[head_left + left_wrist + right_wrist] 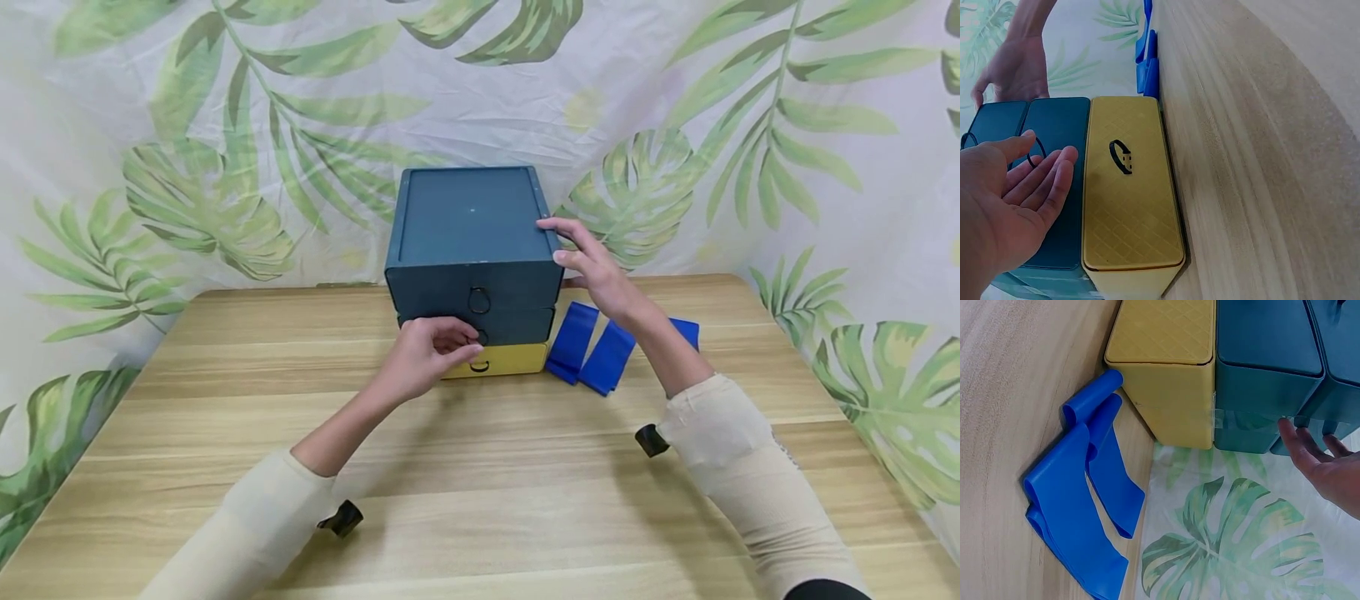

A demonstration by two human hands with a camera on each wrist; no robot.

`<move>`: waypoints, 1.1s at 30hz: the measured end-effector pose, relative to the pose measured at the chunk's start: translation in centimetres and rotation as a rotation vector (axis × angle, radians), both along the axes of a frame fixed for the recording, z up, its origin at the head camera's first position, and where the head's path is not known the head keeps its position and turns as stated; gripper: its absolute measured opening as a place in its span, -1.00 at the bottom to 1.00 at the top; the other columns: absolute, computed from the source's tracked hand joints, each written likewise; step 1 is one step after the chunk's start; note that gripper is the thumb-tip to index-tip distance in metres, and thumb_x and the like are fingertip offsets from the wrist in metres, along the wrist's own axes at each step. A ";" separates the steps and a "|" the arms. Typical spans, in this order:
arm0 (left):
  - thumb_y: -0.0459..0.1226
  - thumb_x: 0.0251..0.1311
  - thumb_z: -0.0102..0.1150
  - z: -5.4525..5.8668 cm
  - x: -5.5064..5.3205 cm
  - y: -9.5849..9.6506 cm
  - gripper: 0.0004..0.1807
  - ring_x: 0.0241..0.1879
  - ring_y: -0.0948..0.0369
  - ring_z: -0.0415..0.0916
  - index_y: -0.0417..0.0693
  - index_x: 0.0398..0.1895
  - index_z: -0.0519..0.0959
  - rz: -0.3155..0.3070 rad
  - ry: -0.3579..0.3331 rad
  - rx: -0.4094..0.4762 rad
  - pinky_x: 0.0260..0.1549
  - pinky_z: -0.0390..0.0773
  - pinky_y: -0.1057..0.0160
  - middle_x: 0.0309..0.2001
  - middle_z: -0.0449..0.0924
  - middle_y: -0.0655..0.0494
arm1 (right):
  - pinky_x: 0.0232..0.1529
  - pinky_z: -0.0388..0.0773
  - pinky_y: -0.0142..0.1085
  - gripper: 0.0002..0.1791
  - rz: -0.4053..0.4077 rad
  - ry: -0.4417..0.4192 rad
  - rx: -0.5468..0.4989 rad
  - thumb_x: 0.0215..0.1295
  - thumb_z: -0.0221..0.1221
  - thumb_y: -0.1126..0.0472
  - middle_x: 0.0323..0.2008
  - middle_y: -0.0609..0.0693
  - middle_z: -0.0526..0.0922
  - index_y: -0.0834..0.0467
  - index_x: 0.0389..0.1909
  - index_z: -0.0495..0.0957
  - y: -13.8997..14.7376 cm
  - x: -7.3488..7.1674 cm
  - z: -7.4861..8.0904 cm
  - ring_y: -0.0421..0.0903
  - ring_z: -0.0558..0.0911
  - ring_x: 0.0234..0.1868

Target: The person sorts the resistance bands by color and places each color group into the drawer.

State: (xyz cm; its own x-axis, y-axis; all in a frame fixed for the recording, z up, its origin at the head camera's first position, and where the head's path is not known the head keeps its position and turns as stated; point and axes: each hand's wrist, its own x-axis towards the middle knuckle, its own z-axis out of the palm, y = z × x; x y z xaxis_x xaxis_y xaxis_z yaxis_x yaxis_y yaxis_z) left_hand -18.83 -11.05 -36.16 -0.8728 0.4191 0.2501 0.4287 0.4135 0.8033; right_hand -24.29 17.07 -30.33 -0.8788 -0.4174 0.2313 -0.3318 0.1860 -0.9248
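A stack of three small drawers stands near the back of the table: the dark teal top drawer (442, 287), the teal middle drawer (1060, 219) and the yellow bottom drawer (1132, 219). Each has a black pull loop on its front. My left hand (423, 358) is at the middle drawer, its thumb and curled index finger about that drawer's pull loop (1042, 149). Part of the loop is hidden by the fingers. My right hand (600, 271) rests against the upper right side of the stack, fingers extended and touching it (1329, 465).
Folded blue strips (1079, 494) lie on the wooden table (480, 500) to the right of the stack, partly under my right forearm in the head view. A leaf-print cloth (337, 125) hangs close behind. Clear tape (1247, 420) runs along the stack's side.
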 end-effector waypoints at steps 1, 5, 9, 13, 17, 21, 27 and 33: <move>-0.36 0.31 0.39 0.1 0.1 -0.1 -0.83 -0.24 0.04 0.75 -0.26 -0.10 0.73 -0.006 0.009 -0.008 -0.24 0.71 0.20 -0.22 0.78 -0.04 | 0.33 0.27 0.39 -0.36 0.001 0.001 -0.001 0.53 -0.13 0.09 0.64 0.03 0.00 0.16 0.57 0.16 0.0 0.0 0.0 0.08 0.03 0.62; -0.41 0.28 0.39 1.4 0.7 -0.6 -0.86 -0.31 0.12 0.74 -0.29 -0.15 0.73 -0.004 0.183 -0.019 -0.29 0.71 0.23 -0.25 0.77 -0.06 | 0.32 0.27 0.39 -0.36 -0.001 0.005 -0.005 0.53 -0.13 0.09 0.64 0.04 0.01 0.17 0.57 0.17 0.1 0.0 0.0 0.11 0.06 0.61; -0.52 0.22 0.37 3.8 1.2 -1.8 -0.94 -0.46 0.14 0.69 -0.33 -0.26 0.73 0.052 0.504 0.062 -0.37 0.65 0.38 -0.36 0.76 -0.07 | 0.33 0.26 0.40 -0.36 0.000 0.008 -0.005 0.53 -0.14 0.10 0.64 0.04 0.00 0.17 0.57 0.16 0.2 -0.1 0.0 0.11 0.06 0.61; -0.63 0.16 0.30 6.2 0.5 -3.1 -0.92 -0.46 0.11 0.63 -0.41 -0.31 0.70 0.120 0.721 0.188 -0.30 0.58 0.49 -0.41 0.73 -0.13 | 0.33 0.26 0.40 -0.36 0.000 0.007 -0.007 0.53 -0.13 0.10 0.64 0.04 0.00 0.17 0.57 0.16 0.2 -0.1 0.0 0.12 0.06 0.61; -0.57 0.23 0.29 7.6 -1.1 -4.0 -0.89 -0.21 0.05 0.63 -0.41 -0.21 0.73 0.215 0.661 0.223 -0.13 0.53 0.40 -0.21 0.73 -0.18 | 0.32 0.27 0.39 -0.36 -0.001 -0.001 -0.015 0.52 -0.13 0.09 0.64 0.06 -0.01 0.18 0.57 0.16 0.2 -0.1 0.0 0.16 0.10 0.59; -0.42 0.37 0.26 7.7 -2.8 -4.6 -0.79 0.19 0.02 0.54 -0.33 -0.01 0.73 0.248 0.426 0.144 0.16 0.48 0.15 0.12 0.67 -0.14 | 0.32 0.27 0.39 -0.36 -0.001 -0.009 -0.020 0.52 -0.14 0.10 0.64 0.07 -0.02 0.18 0.57 0.16 0.1 0.0 -0.2 0.19 0.15 0.56; -0.37 0.47 0.11 6.2 -4.2 -4.7 -0.65 0.42 0.00 0.41 -0.36 0.20 0.63 0.218 0.418 0.105 0.41 0.34 -0.02 0.29 0.59 -0.16 | 0.32 0.28 0.39 -0.36 -0.002 -0.005 -0.021 0.53 -0.14 0.09 0.64 0.06 -0.02 0.15 0.58 0.16 -0.1 0.1 -0.5 0.18 0.11 0.58; -0.37 0.47 0.07 5.8 -4.4 -4.5 -0.64 0.44 0.04 0.40 -0.37 0.20 0.63 0.212 0.478 0.137 0.41 0.35 0.03 0.29 0.59 -0.17 | 0.32 0.27 0.39 -0.36 0.000 0.003 -0.027 0.52 -0.14 0.10 0.64 0.07 -0.01 0.17 0.57 0.16 -0.1 0.0 -0.3 0.20 0.13 0.57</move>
State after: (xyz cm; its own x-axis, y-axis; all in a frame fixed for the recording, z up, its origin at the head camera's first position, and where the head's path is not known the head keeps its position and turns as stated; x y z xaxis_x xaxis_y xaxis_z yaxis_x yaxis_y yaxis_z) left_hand -23.24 -15.55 -30.34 -0.7103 0.1820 0.6799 0.6782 0.4355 0.5920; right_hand -24.33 16.93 -30.59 -0.8780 -0.4109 0.2457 -0.3350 0.1606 -0.9284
